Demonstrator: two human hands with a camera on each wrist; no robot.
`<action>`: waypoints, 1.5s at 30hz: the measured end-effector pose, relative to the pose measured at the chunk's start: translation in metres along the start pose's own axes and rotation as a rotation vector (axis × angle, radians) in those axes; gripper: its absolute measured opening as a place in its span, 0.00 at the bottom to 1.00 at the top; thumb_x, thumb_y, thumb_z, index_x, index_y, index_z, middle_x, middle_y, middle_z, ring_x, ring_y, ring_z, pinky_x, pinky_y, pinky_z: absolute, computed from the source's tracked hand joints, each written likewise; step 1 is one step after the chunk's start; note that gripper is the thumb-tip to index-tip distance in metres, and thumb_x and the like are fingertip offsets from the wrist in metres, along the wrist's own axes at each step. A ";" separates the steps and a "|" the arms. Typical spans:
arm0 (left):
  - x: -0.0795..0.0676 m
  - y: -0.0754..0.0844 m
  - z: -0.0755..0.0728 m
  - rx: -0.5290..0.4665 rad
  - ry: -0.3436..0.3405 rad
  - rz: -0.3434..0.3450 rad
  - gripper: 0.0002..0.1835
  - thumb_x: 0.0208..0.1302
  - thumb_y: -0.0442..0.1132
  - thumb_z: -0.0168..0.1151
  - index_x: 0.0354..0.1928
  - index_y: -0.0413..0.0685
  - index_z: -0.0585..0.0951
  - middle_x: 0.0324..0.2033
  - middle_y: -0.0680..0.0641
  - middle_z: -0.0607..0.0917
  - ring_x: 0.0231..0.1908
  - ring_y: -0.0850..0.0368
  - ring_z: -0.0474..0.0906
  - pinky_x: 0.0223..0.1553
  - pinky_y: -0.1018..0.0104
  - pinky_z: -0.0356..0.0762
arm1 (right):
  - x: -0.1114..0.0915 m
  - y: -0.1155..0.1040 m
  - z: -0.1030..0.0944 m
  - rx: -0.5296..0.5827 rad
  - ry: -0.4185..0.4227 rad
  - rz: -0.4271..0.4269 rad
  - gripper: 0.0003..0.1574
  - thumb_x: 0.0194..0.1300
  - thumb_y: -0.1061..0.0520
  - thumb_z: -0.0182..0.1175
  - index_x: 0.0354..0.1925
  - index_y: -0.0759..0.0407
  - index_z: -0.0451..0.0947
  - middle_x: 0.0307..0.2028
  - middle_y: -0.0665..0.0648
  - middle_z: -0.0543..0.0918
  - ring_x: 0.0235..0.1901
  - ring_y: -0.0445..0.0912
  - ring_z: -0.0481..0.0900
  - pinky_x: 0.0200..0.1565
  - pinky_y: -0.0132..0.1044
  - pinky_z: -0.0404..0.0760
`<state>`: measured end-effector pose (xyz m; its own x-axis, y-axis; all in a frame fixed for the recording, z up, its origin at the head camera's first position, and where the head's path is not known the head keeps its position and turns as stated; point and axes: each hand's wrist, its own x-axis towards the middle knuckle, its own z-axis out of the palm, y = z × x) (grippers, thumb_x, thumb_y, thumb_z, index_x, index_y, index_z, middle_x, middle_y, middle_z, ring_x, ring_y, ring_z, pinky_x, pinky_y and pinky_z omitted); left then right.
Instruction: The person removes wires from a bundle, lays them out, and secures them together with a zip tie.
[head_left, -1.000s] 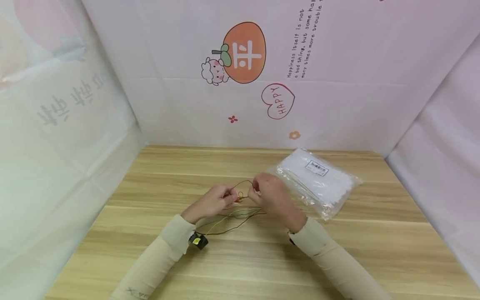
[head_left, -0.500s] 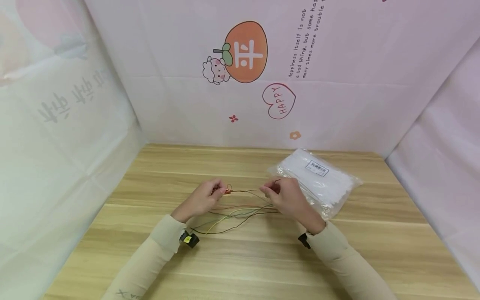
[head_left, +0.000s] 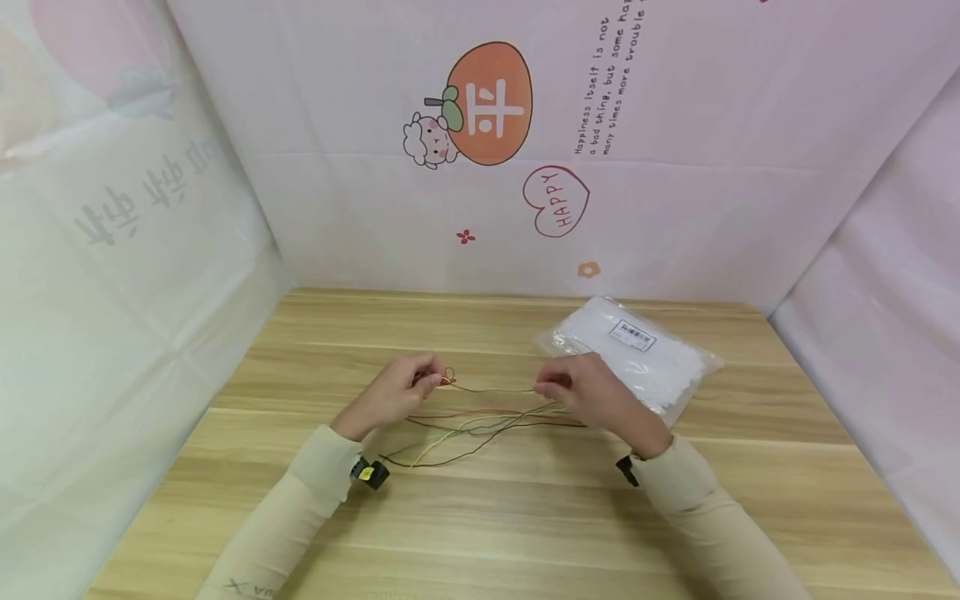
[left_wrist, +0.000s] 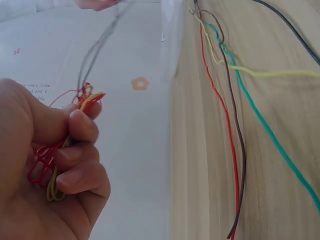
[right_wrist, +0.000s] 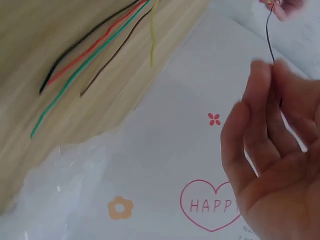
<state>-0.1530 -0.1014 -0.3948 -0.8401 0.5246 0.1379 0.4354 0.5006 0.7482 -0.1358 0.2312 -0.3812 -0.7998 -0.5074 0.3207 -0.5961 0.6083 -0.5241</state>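
Note:
In the head view my left hand (head_left: 393, 393) grips a small knotted bundle of red and yellow cord; the left wrist view shows the bundle (left_wrist: 87, 102) poking out past the thumb, with red and yellow loops hanging in the palm. A thin dark cord (right_wrist: 268, 37) runs from this bundle across to my right hand (head_left: 603, 398), which pinches its other end between thumb and fingertips. The stretch between the hands sags slightly. Below them, several loose cords (head_left: 480, 427) in red, green, yellow, brown and black lie crossing on the wooden table.
A clear plastic bag (head_left: 645, 350) of white items with a barcode label lies behind my right hand. Printed cloth walls (head_left: 360, 225) enclose the table (head_left: 480, 533) at the back and both sides.
From close together, my hands have moved apart, left hand leftward and right hand rightward. The dark cord first drew straight between them and now hangs a little slack.

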 end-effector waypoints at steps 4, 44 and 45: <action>0.001 -0.002 0.000 0.021 -0.023 -0.012 0.11 0.81 0.33 0.53 0.47 0.37 0.85 0.24 0.51 0.75 0.22 0.63 0.65 0.24 0.72 0.63 | 0.004 -0.001 0.005 -0.153 -0.086 -0.159 0.02 0.68 0.62 0.71 0.38 0.60 0.89 0.34 0.52 0.91 0.33 0.40 0.87 0.37 0.32 0.86; 0.005 -0.001 0.006 0.144 -0.246 0.082 0.16 0.84 0.33 0.46 0.33 0.43 0.75 0.31 0.40 0.82 0.27 0.65 0.66 0.32 0.72 0.67 | 0.006 -0.001 0.014 -0.355 0.092 -0.369 0.18 0.51 0.77 0.59 0.30 0.57 0.84 0.26 0.51 0.91 0.19 0.40 0.82 0.24 0.33 0.81; 0.005 -0.001 0.005 0.147 -0.239 0.084 0.15 0.84 0.33 0.46 0.33 0.42 0.76 0.32 0.40 0.83 0.27 0.65 0.67 0.32 0.72 0.68 | 0.005 0.000 0.013 -0.340 0.096 -0.368 0.18 0.50 0.77 0.59 0.30 0.57 0.84 0.26 0.51 0.91 0.18 0.39 0.81 0.23 0.31 0.80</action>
<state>-0.1556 -0.0959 -0.3985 -0.7068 0.7070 0.0257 0.5571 0.5338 0.6361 -0.1395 0.2206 -0.3901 -0.5260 -0.6768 0.5150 -0.8160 0.5723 -0.0815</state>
